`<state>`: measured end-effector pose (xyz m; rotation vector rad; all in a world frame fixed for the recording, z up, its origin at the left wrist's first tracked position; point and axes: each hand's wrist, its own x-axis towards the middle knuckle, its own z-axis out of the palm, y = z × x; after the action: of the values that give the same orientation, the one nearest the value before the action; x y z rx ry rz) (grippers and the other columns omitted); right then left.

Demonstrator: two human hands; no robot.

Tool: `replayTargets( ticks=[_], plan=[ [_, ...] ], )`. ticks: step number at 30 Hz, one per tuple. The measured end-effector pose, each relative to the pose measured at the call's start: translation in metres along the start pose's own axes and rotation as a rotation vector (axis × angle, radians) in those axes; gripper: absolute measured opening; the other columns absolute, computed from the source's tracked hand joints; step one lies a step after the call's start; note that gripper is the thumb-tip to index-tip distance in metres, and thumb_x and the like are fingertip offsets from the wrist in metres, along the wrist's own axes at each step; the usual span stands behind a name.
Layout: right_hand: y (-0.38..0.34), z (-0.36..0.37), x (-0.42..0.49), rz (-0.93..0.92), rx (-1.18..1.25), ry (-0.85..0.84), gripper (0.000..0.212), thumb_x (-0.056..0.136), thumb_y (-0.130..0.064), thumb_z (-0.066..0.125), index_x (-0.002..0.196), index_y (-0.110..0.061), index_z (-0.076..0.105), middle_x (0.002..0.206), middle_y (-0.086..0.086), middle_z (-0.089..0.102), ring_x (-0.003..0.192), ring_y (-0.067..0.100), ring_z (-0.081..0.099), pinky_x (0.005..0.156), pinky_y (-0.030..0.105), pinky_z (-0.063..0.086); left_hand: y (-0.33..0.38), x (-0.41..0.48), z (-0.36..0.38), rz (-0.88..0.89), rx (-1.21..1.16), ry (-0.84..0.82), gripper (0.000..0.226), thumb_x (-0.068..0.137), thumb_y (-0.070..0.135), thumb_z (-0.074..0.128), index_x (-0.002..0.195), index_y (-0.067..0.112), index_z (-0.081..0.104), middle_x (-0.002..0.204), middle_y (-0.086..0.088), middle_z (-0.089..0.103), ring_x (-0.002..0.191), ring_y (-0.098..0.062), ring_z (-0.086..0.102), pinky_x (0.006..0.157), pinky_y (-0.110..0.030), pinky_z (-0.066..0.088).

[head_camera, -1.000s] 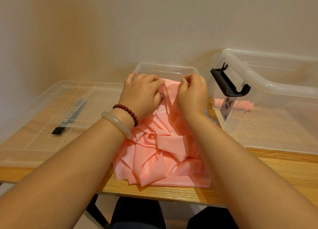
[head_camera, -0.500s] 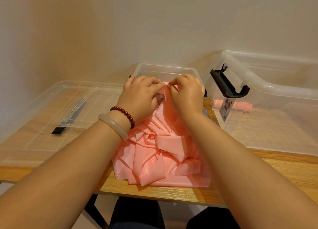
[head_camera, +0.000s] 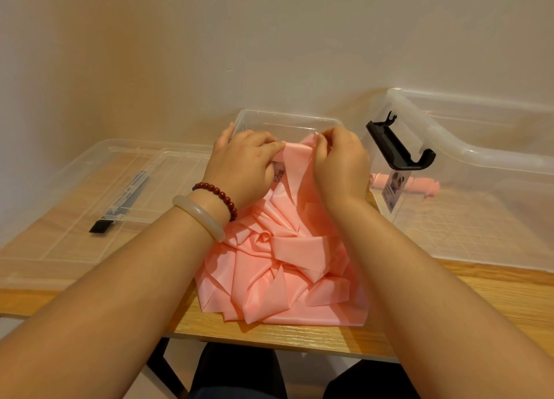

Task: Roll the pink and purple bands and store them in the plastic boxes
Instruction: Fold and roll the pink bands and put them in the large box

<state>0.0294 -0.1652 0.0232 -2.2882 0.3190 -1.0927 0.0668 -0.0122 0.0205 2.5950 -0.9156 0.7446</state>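
Barely begun, by the look of it. At far left a flat clear plastic lid lies on the wooden counter. The left hand and right hand each pinch the far end of the loose salmon-pink elastic band, both grips closed on its edge, with its heap spread near, between the forearms. In the large clear plastic box at right lies one rolled pink band. No purple band shows, so most rolling remains.
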Motion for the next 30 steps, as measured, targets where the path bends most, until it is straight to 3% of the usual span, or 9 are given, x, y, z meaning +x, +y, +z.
replayTargets(
  ticks=[3, 6, 8, 11, 14, 20, 23, 26, 30],
  plan=[
    [0.011, 0.0, 0.0, -0.098, -0.127, 0.029, 0.017, 0.095, -0.006, 0.046, 0.098, -0.005, 0.062, 0.096, 0.011, 0.061, 0.092, 0.031, 0.05, 0.077, 0.042, 0.04, 0.0, 0.002, 0.0, -0.024, 0.007, 0.051, 0.033, 0.095, 0.022, 0.044, 0.121, 0.021, 0.065, 0.12, 0.004, 0.063, 0.117, -0.02, 0.053, 0.116, -0.046, 0.013],
    [0.017, 0.003, -0.002, -0.175, -0.221, 0.076, 0.019, 0.079, 0.009, 0.053, 0.09, -0.002, 0.065, 0.089, 0.016, 0.057, 0.083, 0.035, 0.049, 0.068, 0.037, 0.032, 0.001, 0.004, 0.001, -0.045, 0.025, 0.039, 0.032, 0.098, 0.034, 0.044, 0.119, 0.021, 0.063, 0.12, 0.004, 0.062, 0.117, -0.019, 0.053, 0.116, -0.045, 0.016],
    [0.017, 0.006, -0.003, -0.197, -0.245, 0.085, 0.013, 0.079, 0.006, 0.055, 0.084, 0.0, 0.066, 0.088, 0.016, 0.057, 0.082, 0.036, 0.049, 0.068, 0.036, 0.031, 0.002, 0.008, 0.001, -0.04, 0.032, 0.017, 0.034, 0.097, 0.041, 0.045, 0.12, 0.021, 0.061, 0.121, 0.004, 0.06, 0.118, -0.018, 0.052, 0.115, -0.043, 0.018],
    [0.015, 0.008, -0.004, -0.215, -0.293, 0.038, 0.017, 0.09, -0.011, 0.053, 0.091, 0.0, 0.066, 0.1, 0.015, 0.059, 0.092, 0.034, 0.053, 0.079, 0.038, 0.035, 0.002, 0.011, 0.007, -0.018, 0.0, -0.033, 0.042, 0.097, 0.044, 0.045, 0.132, 0.023, 0.054, 0.129, 0.002, 0.057, 0.124, -0.019, 0.047, 0.113, -0.041, 0.021],
    [0.021, 0.009, -0.006, -0.176, -0.392, -0.085, 0.031, 0.094, -0.024, 0.052, 0.111, -0.001, 0.065, 0.126, 0.013, 0.056, 0.118, 0.032, 0.049, 0.102, 0.04, 0.032, 0.0, 0.008, 0.015, -0.003, -0.04, -0.031, 0.046, 0.1, 0.038, 0.042, 0.144, 0.023, 0.043, 0.14, 0.001, 0.051, 0.132, -0.019, 0.04, 0.116, -0.039, 0.015],
    [0.025, 0.005, -0.006, -0.203, -0.331, -0.14, 0.038, 0.096, -0.007, 0.045, 0.131, 0.0, 0.057, 0.136, 0.018, 0.057, 0.135, 0.034, 0.044, 0.119, 0.041, 0.017, 0.004, 0.012, 0.017, 0.019, -0.02, -0.026, 0.047, 0.1, 0.04, 0.041, 0.146, 0.026, 0.041, 0.145, 0.006, 0.047, 0.133, -0.018, 0.041, 0.11, -0.038, 0.022],
    [0.019, 0.001, -0.007, -0.219, -0.25, -0.184, 0.051, 0.089, -0.01, 0.033, 0.134, -0.003, 0.057, 0.141, 0.017, 0.054, 0.139, 0.029, 0.042, 0.119, 0.036, 0.012, 0.002, 0.015, 0.019, 0.027, -0.032, 0.025, 0.041, 0.098, 0.038, 0.048, 0.137, 0.026, 0.053, 0.136, 0.005, 0.057, 0.126, -0.021, 0.049, 0.105, -0.04, 0.027],
    [0.019, 0.003, -0.007, -0.175, -0.119, -0.151, 0.055, 0.081, -0.004, 0.033, 0.128, -0.001, 0.062, 0.138, 0.019, 0.055, 0.136, 0.029, 0.045, 0.119, 0.031, 0.01, 0.001, 0.018, 0.021, 0.041, -0.089, 0.138, 0.027, 0.095, 0.027, 0.053, 0.113, 0.019, 0.072, 0.113, -0.002, 0.071, 0.105, -0.029, 0.064, 0.096, -0.047, 0.04],
    [0.023, 0.001, -0.004, -0.115, -0.092, -0.149, 0.049, 0.084, 0.007, 0.04, 0.127, 0.0, 0.063, 0.138, 0.02, 0.055, 0.137, 0.028, 0.045, 0.119, 0.028, 0.007, 0.0, 0.019, 0.018, 0.066, -0.153, 0.2, 0.039, 0.089, 0.029, 0.041, 0.091, 0.012, 0.076, 0.088, -0.006, 0.075, 0.082, -0.03, 0.069, 0.078, -0.048, 0.054]
  ],
)
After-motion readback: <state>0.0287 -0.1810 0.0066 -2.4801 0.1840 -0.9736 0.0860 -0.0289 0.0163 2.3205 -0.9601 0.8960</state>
